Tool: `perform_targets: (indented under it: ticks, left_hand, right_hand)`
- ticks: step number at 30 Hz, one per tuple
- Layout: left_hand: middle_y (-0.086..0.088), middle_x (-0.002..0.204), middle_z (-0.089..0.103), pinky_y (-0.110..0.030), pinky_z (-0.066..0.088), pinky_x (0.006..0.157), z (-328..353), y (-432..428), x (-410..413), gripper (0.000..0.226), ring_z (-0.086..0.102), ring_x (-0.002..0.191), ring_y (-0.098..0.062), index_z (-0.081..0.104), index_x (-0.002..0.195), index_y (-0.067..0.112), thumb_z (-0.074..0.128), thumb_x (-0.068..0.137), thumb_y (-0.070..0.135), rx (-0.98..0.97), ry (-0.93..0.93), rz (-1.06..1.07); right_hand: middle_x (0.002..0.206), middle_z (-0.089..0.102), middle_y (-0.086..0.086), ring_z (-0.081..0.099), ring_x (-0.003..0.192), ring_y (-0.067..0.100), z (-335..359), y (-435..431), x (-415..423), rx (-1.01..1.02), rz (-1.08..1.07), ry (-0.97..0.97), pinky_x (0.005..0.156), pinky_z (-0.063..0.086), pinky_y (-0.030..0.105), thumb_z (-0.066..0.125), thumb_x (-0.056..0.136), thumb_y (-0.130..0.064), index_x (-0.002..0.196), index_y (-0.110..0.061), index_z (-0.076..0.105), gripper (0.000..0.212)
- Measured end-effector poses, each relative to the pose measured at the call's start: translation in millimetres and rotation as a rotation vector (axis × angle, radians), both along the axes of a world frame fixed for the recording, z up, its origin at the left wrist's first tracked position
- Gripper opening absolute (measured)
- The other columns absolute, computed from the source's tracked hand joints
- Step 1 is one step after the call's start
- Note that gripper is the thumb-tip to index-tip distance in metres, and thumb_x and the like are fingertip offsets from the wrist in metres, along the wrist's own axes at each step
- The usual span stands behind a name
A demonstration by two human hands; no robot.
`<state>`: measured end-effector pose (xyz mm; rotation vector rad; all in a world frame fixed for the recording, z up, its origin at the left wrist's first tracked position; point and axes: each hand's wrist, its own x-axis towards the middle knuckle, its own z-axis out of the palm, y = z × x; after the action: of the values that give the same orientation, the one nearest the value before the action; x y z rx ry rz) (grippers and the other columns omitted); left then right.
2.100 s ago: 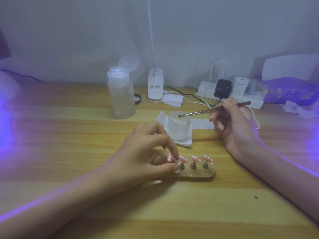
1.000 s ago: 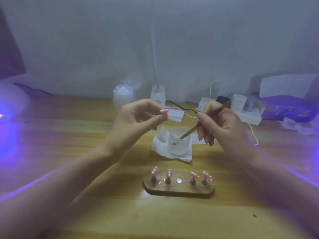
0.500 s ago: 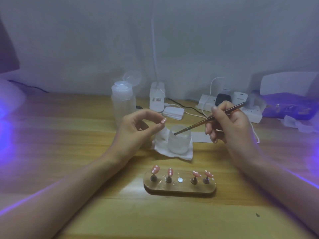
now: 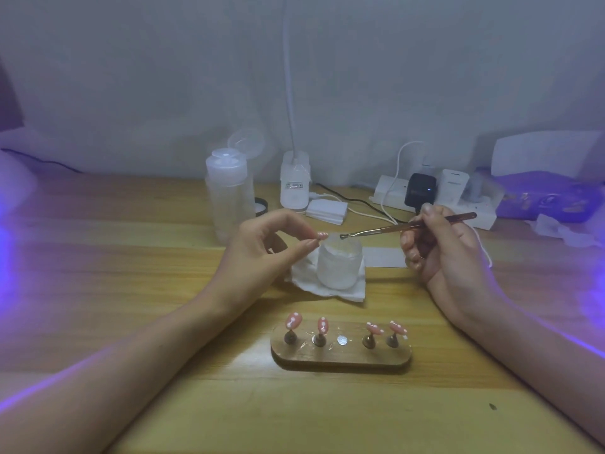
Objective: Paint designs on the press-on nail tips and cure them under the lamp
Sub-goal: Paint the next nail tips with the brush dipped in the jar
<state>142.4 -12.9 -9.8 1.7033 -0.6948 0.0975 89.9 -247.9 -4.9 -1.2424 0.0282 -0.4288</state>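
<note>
A: Where was the cam?
B: One wide-angle, head-worn. It looked forward and down across the desk to the wall.
A: How near?
B: Close. Left hand and right hand sat mid-frame, nail stand low centre.

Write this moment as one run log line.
left hand: pinches nail tip | right hand: holds brush over jar | stand: four tips

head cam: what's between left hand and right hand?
Head view: a frosted jar on a white tissue sits between the left hand, pinching a nail tip, and the right hand, whose brush tip hangs over its rim.
</note>
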Motion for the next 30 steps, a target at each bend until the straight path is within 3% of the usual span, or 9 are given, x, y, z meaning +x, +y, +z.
perform_targets:
  ticks: [2,6,9,15,20,24,27,30]
  left_hand:
    - [0.006,0.085,0.07,-0.014,0.038,0.047,-0.1,0.3,-0.2,0.022,0.05,0.05,-0.006,0.072,0.084,0.018,0.074,0.077,0.039,0.008,0.007,0.008]
    - [0.01,0.088,0.071,-0.015,0.038,0.045,-1.4,1.2,1.2,0.007,0.049,0.046,-0.007,0.071,0.084,0.021,0.077,0.084,0.023,0.043,-0.005,0.018]
    - [0.018,0.073,0.067,-0.012,0.035,0.042,-2.5,2.2,1.3,0.008,0.046,0.043,-0.003,0.07,0.082,0.019,0.077,0.086,0.018,0.057,-0.005,0.018]
    - [0.019,0.069,0.066,-0.007,0.032,0.044,-3.6,1.0,1.8,0.012,0.042,0.042,-0.001,0.069,0.079,0.019,0.076,0.087,0.015,0.068,-0.009,0.004]
    - [0.016,0.073,0.067,-0.008,0.033,0.044,-4.1,1.9,2.6,0.012,0.042,0.043,-0.005,0.069,0.078,0.02,0.076,0.087,0.015,0.063,-0.02,-0.004]
    - [0.019,0.07,0.065,-0.012,0.034,0.047,-4.4,2.6,1.5,0.012,0.041,0.043,-0.006,0.069,0.079,0.02,0.076,0.088,0.016,0.066,-0.06,-0.001]
    - [0.024,0.058,0.058,-0.013,0.033,0.048,-4.2,3.2,-0.5,0.011,0.036,0.043,-0.004,0.068,0.081,0.018,0.075,0.089,0.015,0.09,-0.128,0.011]
    - [0.019,0.049,0.048,-0.02,0.033,0.049,-4.8,3.9,-1.7,0.012,0.036,0.045,-0.008,0.068,0.079,0.022,0.076,0.088,0.018,0.12,-0.165,0.054]
  right_hand:
    - [0.058,0.06,0.002,0.051,0.049,0.009,0.9,0.7,-0.2,0.023,0.005,-0.004,0.043,0.039,0.017,0.05,0.101,-0.026,0.08,-0.015,0.053,0.024]
    - [0.06,0.064,0.002,0.05,0.047,0.009,3.0,1.8,-0.9,0.024,-0.001,0.005,0.043,0.04,0.017,0.05,0.101,-0.026,0.079,-0.017,0.053,0.024]
    - [0.062,0.067,0.002,0.049,0.044,0.009,4.7,3.2,-1.2,-0.015,0.009,0.024,0.043,0.039,0.017,0.049,0.102,-0.026,0.082,-0.017,0.051,0.023]
    - [0.066,0.07,0.005,0.047,0.044,0.01,3.4,4.1,-1.1,-0.125,0.094,-0.023,0.041,0.035,0.016,0.052,0.092,-0.037,0.084,-0.016,0.049,0.023]
    - [0.069,0.071,0.006,0.044,0.042,0.008,0.5,3.6,0.5,-0.19,0.062,0.003,0.038,0.029,0.015,0.055,0.088,-0.042,0.083,-0.018,0.047,0.026]
    - [0.07,0.071,0.005,0.039,0.041,0.009,0.3,0.3,0.3,-0.149,0.043,-0.018,0.045,0.028,0.021,0.054,0.094,-0.038,0.082,-0.019,0.048,0.023]
    - [0.072,0.072,0.007,0.035,0.04,0.008,1.4,3.6,-0.6,-0.201,0.079,-0.051,0.044,0.03,0.017,0.057,0.088,-0.043,0.083,-0.018,0.049,0.026]
    - [0.07,0.072,0.008,0.03,0.04,0.008,-0.3,2.4,1.0,-0.201,0.049,-0.029,0.042,0.03,0.014,0.055,0.094,-0.035,0.082,-0.017,0.048,0.023]
